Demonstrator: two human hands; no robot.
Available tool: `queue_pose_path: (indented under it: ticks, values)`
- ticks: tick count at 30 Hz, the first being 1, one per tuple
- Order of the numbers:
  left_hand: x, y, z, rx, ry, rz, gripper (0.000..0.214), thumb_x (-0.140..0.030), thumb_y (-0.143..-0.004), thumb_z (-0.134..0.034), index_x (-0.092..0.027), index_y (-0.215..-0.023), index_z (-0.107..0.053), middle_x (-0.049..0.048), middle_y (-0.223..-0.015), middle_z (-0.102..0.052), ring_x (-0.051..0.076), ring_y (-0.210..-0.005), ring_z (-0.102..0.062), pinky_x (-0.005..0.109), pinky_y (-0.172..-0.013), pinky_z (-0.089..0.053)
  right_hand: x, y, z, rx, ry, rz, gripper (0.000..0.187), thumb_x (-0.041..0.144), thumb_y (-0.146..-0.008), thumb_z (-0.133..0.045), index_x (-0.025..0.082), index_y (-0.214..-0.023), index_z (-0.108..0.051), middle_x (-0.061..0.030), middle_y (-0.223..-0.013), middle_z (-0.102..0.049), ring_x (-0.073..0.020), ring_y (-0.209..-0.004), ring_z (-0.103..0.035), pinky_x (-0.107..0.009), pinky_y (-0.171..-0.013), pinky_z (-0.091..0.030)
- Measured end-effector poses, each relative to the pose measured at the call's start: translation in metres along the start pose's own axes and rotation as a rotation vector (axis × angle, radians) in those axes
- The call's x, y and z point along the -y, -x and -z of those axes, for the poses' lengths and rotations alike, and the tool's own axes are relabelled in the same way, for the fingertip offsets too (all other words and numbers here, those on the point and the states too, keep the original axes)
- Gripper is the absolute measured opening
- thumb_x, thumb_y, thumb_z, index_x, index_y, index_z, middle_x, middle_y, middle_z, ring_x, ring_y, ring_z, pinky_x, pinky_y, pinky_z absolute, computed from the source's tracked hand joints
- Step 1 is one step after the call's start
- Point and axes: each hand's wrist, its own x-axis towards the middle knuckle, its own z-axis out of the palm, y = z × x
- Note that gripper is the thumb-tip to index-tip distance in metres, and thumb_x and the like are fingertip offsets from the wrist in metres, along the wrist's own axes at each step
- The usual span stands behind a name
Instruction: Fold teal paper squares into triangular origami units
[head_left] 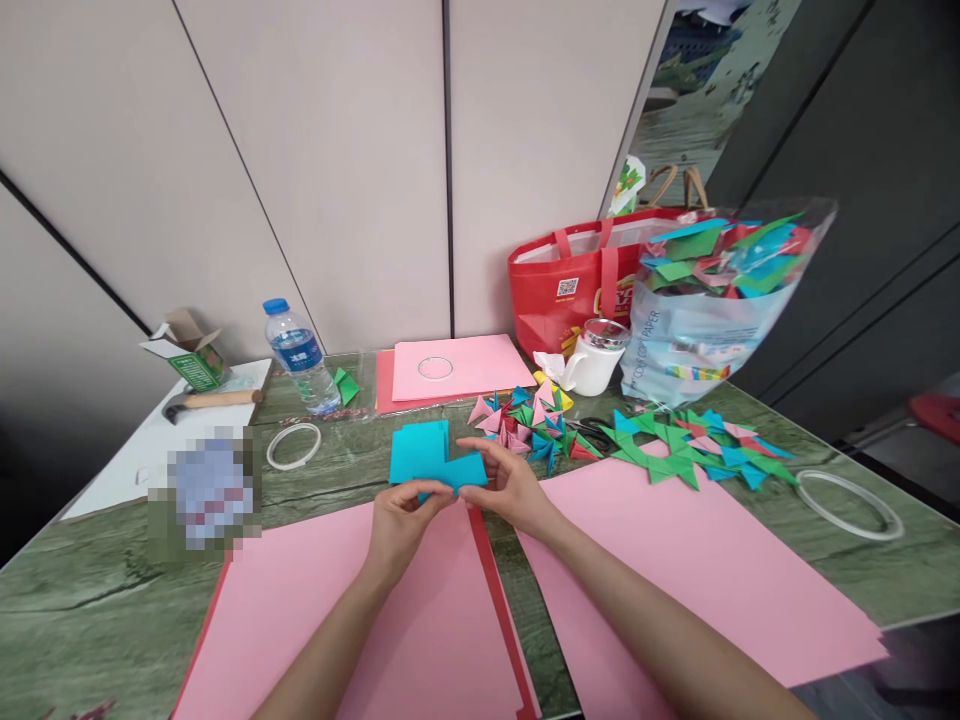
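Between my two hands is a small sheet of blue paper (466, 470), held up over the table's middle. My left hand (401, 520) pinches its lower left edge between thumb and fingers. At the right end, my right hand (511, 485) grips the same sheet with the thumb below and the fingers curved above. Just behind it lies a stack of blue paper squares (417, 442), partly covered by the held sheet. Large pink sheets (315, 610) with red ones beneath lie under my left forearm, and more pink sheets (697, 560) are under my right forearm.
Folded paper pieces (525, 425) and green paper rings (660, 460) lie to the right, near black scissors (592, 432). Behind stand a white mug (596, 360), a filled plastic bag (690, 330) and a red bag (547, 290). Leftward are a water bottle (300, 355) and a hammer (217, 399).
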Motion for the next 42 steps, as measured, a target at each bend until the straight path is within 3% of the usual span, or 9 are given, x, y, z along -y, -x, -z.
queue_pose_path:
  ticks: [4, 10, 15, 22, 28, 32, 38, 42]
  values:
    - [-0.002, 0.001, 0.001, -0.021, -0.073, -0.014, 0.01, -0.031, -0.057, -0.069, -0.022, -0.062, -0.07, -0.0041, -0.047, -0.057, 0.009, -0.039, -0.036, 0.023, -0.038, -0.029, 0.003, 0.0, 0.0, 0.021, -0.033, 0.003, 0.04, 0.022, -0.063, -0.064, 0.024, -0.102, -0.053, 0.0, -0.08, -0.055, -0.0124, -0.061, -0.056, -0.027, -0.057, -0.052]
    - [-0.004, 0.003, 0.0, -0.041, -0.086, -0.059, 0.011, -0.03, -0.059, -0.067, -0.021, -0.064, -0.071, -0.0022, -0.053, -0.062, 0.008, -0.04, -0.034, 0.022, -0.038, -0.029, -0.001, -0.001, 0.001, 0.023, -0.038, -0.006, 0.038, 0.028, -0.062, -0.066, 0.022, -0.097, -0.053, 0.0006, -0.075, -0.056, -0.0131, -0.062, -0.057, -0.026, -0.057, -0.05]
    - [-0.004, 0.003, 0.001, -0.026, -0.078, -0.06, 0.013, -0.029, -0.06, -0.067, -0.019, -0.068, -0.072, -0.0024, -0.052, -0.061, 0.007, -0.038, -0.034, 0.02, -0.037, -0.03, -0.004, 0.0, 0.0, 0.005, -0.003, 0.028, 0.042, 0.021, -0.063, -0.065, 0.022, -0.101, -0.048, 0.0011, -0.075, -0.054, -0.0117, -0.062, -0.054, -0.024, -0.055, -0.046]
    - [-0.004, 0.003, 0.0, 0.052, 0.066, 0.083, 0.013, -0.023, -0.059, -0.069, -0.018, -0.071, -0.071, -0.001, -0.056, -0.065, 0.014, -0.05, -0.058, 0.022, -0.047, -0.045, -0.003, 0.001, 0.002, -0.016, 0.159, 0.021, 0.049, 0.016, -0.059, -0.068, 0.023, -0.102, -0.047, 0.0029, -0.071, -0.053, -0.0101, -0.056, -0.051, -0.02, -0.049, -0.041]
    - [-0.006, 0.002, 0.001, 0.062, 0.162, 0.148, 0.019, -0.023, -0.056, -0.071, -0.017, -0.074, -0.07, 0.0002, -0.062, -0.068, 0.02, -0.061, -0.066, 0.027, -0.058, -0.053, -0.003, -0.005, 0.013, 0.066, -0.023, -0.076, 0.055, 0.021, -0.056, -0.072, 0.02, -0.105, -0.046, 0.0049, -0.065, -0.053, -0.011, -0.057, -0.056, -0.025, -0.056, -0.047]
    - [-0.005, -0.001, 0.003, 0.045, 0.269, 0.187, 0.027, -0.023, -0.053, -0.073, -0.015, -0.079, -0.069, 0.0005, -0.068, -0.068, 0.02, -0.062, -0.066, 0.032, -0.064, -0.055, -0.002, -0.007, 0.018, 0.072, -0.048, -0.057, 0.049, 0.02, -0.059, -0.07, 0.021, -0.103, -0.048, 0.0032, -0.071, -0.055, -0.0114, -0.062, -0.059, -0.026, -0.06, -0.049]
    - [0.001, -0.003, 0.001, 0.059, 0.422, 0.22, 0.031, -0.021, -0.051, -0.075, -0.013, -0.08, -0.067, 0.0022, -0.073, -0.068, 0.021, -0.068, -0.065, 0.039, -0.069, -0.056, 0.001, -0.003, 0.017, 0.173, 0.105, 0.02, 0.039, 0.018, -0.073, -0.055, 0.023, -0.11, -0.043, -0.002, -0.085, -0.058, -0.015, -0.077, -0.061, -0.03, -0.069, -0.05]
    - [0.004, -0.003, 0.002, 0.056, 0.413, 0.216, 0.03, -0.02, -0.052, -0.074, -0.013, -0.08, -0.067, 0.0009, -0.07, -0.067, 0.02, -0.068, -0.064, 0.039, -0.069, -0.056, -0.003, -0.003, 0.02, 0.156, 0.261, 0.085, 0.042, 0.012, -0.073, -0.05, 0.023, -0.112, -0.042, -0.0017, -0.083, -0.058, -0.0139, -0.075, -0.061, -0.029, -0.067, -0.05]
